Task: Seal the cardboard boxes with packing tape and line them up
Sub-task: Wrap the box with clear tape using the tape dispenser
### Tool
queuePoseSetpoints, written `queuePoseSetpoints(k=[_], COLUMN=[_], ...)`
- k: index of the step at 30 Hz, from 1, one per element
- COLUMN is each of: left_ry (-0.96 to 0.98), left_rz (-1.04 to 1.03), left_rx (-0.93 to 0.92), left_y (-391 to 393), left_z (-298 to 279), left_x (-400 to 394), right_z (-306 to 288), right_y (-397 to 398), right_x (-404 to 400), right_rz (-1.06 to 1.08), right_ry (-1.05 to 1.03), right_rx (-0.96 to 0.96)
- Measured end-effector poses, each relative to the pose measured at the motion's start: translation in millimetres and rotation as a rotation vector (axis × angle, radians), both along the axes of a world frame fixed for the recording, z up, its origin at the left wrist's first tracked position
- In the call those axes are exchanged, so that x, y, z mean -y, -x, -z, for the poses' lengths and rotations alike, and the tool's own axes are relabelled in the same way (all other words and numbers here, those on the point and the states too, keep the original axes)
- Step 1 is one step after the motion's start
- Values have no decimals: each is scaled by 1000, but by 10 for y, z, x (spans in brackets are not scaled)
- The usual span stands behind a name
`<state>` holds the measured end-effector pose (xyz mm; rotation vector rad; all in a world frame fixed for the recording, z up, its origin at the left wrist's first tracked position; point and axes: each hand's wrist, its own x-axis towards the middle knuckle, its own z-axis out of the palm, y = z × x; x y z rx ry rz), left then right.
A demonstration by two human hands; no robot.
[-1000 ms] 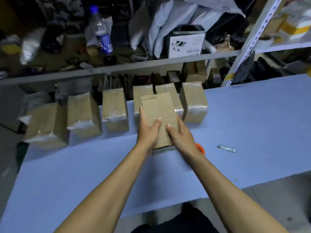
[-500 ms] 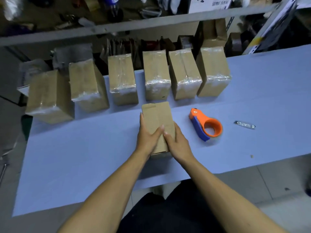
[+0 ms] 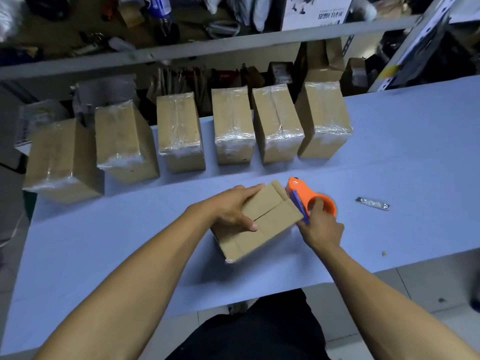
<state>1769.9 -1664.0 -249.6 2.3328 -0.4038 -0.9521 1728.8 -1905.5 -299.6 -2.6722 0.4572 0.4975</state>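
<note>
An untaped cardboard box (image 3: pixel 270 224) lies on the blue table (image 3: pixel 130 242), turned at an angle, its flap seam showing on top. My left hand (image 3: pixel 233 207) grips its upper left side, thumb across the top. My right hand (image 3: pixel 320 226) grips the orange and blue tape dispenser (image 3: pixel 305 194), which touches the box's right end. Several boxes wrapped in clear tape (image 3: pixel 232 126) stand in a row along the table's far edge.
A small silvery wrapper (image 3: pixel 372 203) lies on the table to the right of the dispenser. Behind the row runs a grey shelf rail (image 3: pixel 207 48) with a bottle (image 3: pixel 162 11), bags and clutter. The table's near edge meets my dark clothing (image 3: pixel 249 331).
The box was pulled nearer and turned at an angle. My right hand left the box and took the tape dispenser, bringing it to the box's right end.
</note>
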Motion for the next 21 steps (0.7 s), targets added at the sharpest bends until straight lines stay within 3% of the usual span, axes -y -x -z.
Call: queuePoseSetpoints(k=[4,7,9,12,15,18,21], left_ry=[-103,-89,-142,-343,-433,-408,-404], left_rz=[133,159,170,216,277,233,188], left_rx=[271,703,889,844,783,716,581], left_y=[98,369,594,817,810,723,650], left_z=[-28,66,153,251,249,159,41], left_x=[66,4,-22,-51,-109,-147,-193], right_z=[-93,-223,-289,-308,-460,-722,-904], right_y=[-51,-35,-32,-82,-93,-60,-95], right_x=[56,79,68,61,78,50,-16], right_rz=[-70,-147,-122,91,240,115,-107], right_ry=[43,-47,-111,-243,-381,-408,-248], right_rx=[40,253,270,184,230,317,401])
